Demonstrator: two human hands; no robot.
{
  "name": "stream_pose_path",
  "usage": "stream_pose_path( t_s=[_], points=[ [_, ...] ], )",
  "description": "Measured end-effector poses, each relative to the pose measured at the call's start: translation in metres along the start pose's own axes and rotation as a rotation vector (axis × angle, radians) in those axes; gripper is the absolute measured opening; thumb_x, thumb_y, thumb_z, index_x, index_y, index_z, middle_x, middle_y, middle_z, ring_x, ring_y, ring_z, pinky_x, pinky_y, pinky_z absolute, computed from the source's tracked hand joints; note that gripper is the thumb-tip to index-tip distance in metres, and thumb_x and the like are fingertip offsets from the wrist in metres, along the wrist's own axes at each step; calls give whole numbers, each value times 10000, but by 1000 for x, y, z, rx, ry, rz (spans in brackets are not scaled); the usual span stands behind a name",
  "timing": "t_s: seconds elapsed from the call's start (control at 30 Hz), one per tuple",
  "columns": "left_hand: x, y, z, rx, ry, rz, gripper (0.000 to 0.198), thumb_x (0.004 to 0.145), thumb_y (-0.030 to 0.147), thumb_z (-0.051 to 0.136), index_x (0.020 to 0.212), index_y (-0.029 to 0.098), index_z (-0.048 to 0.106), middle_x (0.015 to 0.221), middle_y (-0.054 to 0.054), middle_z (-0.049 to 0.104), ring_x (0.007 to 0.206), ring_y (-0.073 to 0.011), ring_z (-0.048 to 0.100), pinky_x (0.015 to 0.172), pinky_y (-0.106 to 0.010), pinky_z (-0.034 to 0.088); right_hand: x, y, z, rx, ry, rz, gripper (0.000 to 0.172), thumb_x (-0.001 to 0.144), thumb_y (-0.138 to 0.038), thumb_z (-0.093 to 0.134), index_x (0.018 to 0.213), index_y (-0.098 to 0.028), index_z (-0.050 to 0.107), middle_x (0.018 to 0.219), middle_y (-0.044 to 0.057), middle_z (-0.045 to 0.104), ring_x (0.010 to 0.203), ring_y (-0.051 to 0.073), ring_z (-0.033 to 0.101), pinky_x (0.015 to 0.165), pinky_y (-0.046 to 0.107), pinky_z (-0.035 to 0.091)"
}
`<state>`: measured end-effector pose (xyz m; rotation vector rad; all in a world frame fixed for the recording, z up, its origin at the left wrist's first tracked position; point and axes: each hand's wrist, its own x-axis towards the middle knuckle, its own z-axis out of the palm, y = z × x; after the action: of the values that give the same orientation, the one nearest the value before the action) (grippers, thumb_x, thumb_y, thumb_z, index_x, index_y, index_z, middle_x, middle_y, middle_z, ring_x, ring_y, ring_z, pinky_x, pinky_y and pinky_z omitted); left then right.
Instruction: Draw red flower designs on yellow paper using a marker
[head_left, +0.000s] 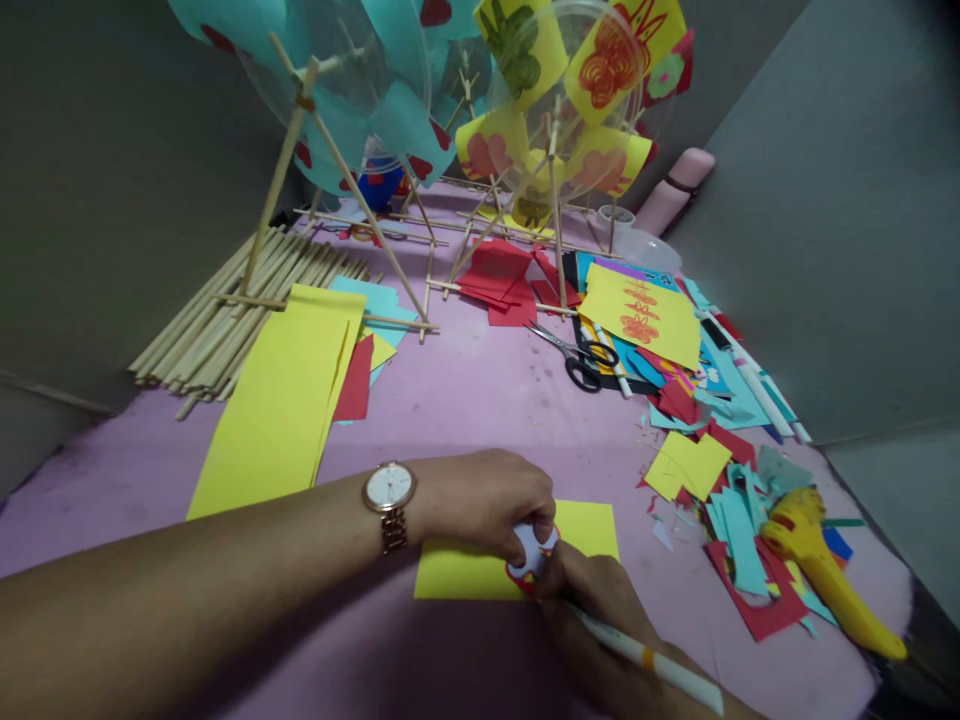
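My left hand (487, 500), with a watch (390, 487) on its wrist, has curled fingers and thumb pressing a small white paper cutout (529, 545) against a yellow paper sheet (461, 575). My right hand (596, 605) is closed round a white marker (645, 655) with an orange band. Its fingers lie against the cutout's right side, and the marker's tip is hidden. Red lines show along the cutout's edge on the yellow sheet.
Left are yellow strips (277, 400) and wooden sticks (217, 310). Stick-framed paper wheels (555, 140) stand behind. Scissors (574, 355), red paper (499, 275), paper scraps (686, 465), markers (750, 380) and a yellow glue gun (832, 570) lie ahead and right. A pink bottle (675, 190) is far right.
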<state>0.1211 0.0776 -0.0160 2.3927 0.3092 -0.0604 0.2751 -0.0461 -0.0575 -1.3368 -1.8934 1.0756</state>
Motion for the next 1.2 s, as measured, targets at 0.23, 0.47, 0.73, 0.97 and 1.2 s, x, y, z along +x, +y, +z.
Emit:
stream_pose_path(
  t_s=[0.23, 0.47, 0.73, 0.97, 1.2],
  points=[
    [0, 1, -1, 2, -5, -2, 229, 677, 94, 758, 868, 183, 668, 803, 9, 643, 767, -135, 581, 669, -205, 417, 1, -4, -2, -4, 28, -8, 158, 748, -101, 372, 679, -239, 335, 548, -87, 330, 442, 84, 272, 436, 208, 206],
    [1, 1, -3, -3, -14, -2, 224, 674, 81, 752, 861, 168, 665, 810, 1, 647, 756, -135, 578, 659, -210, 418, 1, -5, -5, 17, 32, 56, 144, 785, -162, 382, 669, -239, 348, 542, -89, 311, 438, 90, 273, 440, 215, 219],
    [0, 2, -3, 4, -8, -10, 195, 660, 85, 763, 793, 170, 649, 767, 9, 621, 726, -132, 561, 638, -208, 409, 1, -5, -4, 99, 62, 46, 134, 801, -199, 399, 683, -240, 350, 546, -80, 329, 442, 96, 269, 433, 224, 200],
    [0, 3, -3, -5, -8, -11, 200, 656, 87, 772, 794, 161, 648, 776, 3, 624, 732, -133, 564, 642, -205, 405, 0, 0, -4, 115, 59, 50, 127, 799, -183, 411, 694, -238, 364, 536, -82, 327, 429, 94, 268, 424, 225, 189],
    [0, 1, -2, -6, 8, -7, 240, 639, 87, 784, 826, 164, 653, 785, 9, 624, 735, -129, 564, 650, -196, 400, 2, -2, -7, 220, 60, 94, 121, 777, -176, 432, 677, -229, 389, 532, -88, 319, 440, 91, 263, 429, 215, 192]
  ],
)
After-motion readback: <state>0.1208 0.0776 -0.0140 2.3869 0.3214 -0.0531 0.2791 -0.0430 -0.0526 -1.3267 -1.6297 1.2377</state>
